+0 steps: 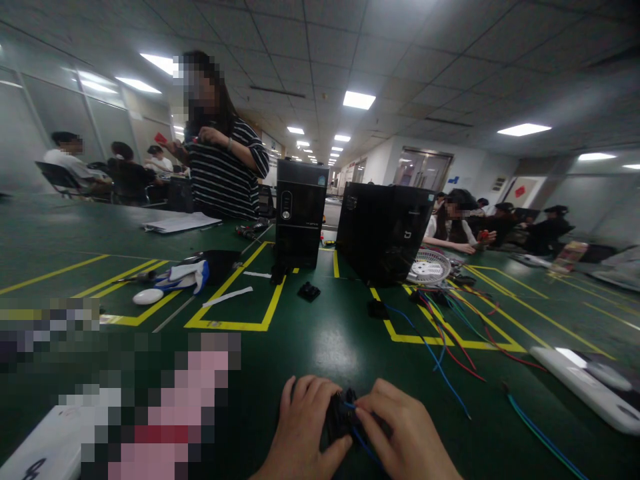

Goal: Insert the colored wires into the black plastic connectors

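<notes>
At the table's near edge my left hand (306, 427) is closed around a small black part (342, 415), perhaps a connector block; its exact kind is hard to make out. My right hand (406, 427) pinches a thin blue wire (366, 445) against that part, thumb and forefinger together. Part of the wire trails down below the fingers toward the bottom edge. A similar black piece (309, 291) lies farther off on the green table (330, 333). The wire's end, where it meets the black part, is mostly hidden by my fingers.
Two black computer cases (300, 220) stand at the middle back. Loose red, blue and green wires (450, 333) spread to the right, near a white basket (429, 267). A white device (583, 387) lies right. Blue-white gloves (187, 275) lie left; a person (225, 167) stands behind.
</notes>
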A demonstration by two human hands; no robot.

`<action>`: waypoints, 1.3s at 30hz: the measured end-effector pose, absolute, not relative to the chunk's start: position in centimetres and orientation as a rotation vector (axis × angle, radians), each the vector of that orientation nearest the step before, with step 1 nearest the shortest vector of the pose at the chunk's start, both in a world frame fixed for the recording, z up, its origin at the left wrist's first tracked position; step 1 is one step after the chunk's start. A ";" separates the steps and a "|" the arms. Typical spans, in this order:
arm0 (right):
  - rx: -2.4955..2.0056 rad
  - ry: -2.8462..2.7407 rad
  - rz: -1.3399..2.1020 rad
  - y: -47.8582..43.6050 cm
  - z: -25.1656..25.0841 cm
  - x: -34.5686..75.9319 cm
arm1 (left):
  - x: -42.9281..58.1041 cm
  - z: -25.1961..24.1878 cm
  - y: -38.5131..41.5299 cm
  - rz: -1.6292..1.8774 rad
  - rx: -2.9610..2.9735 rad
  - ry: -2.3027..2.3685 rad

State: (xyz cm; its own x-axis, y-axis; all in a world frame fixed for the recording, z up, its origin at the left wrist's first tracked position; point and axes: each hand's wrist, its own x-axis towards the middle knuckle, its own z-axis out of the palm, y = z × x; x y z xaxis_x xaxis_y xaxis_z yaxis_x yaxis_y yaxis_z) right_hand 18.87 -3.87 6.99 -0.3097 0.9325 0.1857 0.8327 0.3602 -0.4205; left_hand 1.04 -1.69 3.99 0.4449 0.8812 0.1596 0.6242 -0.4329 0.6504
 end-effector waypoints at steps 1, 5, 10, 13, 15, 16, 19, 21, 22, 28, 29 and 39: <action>-1.520 -2.241 0.340 -3.8 7.0 18.7 | 1.0 4.0 -1.7 0.670 2.192 1.262; -1.451 -2.307 0.349 -3.8 7.4 18.6 | 1.1 3.9 -1.6 0.674 2.198 1.259; -1.439 -2.448 0.344 -3.8 8.1 19.1 | 1.2 3.8 -1.6 0.693 2.188 1.279; -1.484 -2.448 0.330 -3.9 8.0 19.2 | 1.3 3.7 -1.7 0.708 2.183 1.285; -1.508 -2.408 0.301 -4.0 7.8 19.2 | 1.3 3.6 -1.7 0.717 2.184 1.288; -1.510 -2.388 0.283 -4.1 7.7 19.2 | 1.2 3.6 -1.7 0.721 2.186 1.286; -1.483 -2.346 0.246 -4.2 7.2 19.0 | 1.2 3.4 -1.6 0.738 2.190 1.278; -1.444 -2.333 0.231 -4.2 6.9 19.0 | 1.2 3.4 -1.6 0.757 2.190 1.275; -1.421 -2.332 0.221 -4.2 6.8 19.0 | 1.2 3.4 -1.6 0.765 2.190 1.274; -1.347 -2.411 0.206 -3.9 7.1 19.3 | 1.2 3.3 -1.6 0.763 2.185 1.282; -1.350 -2.425 0.223 -3.9 7.1 19.3 | 1.2 3.3 -1.6 0.760 2.183 1.284; -1.372 -2.434 0.258 -4.1 7.2 19.6 | 1.0 2.8 -1.5 0.806 2.216 1.277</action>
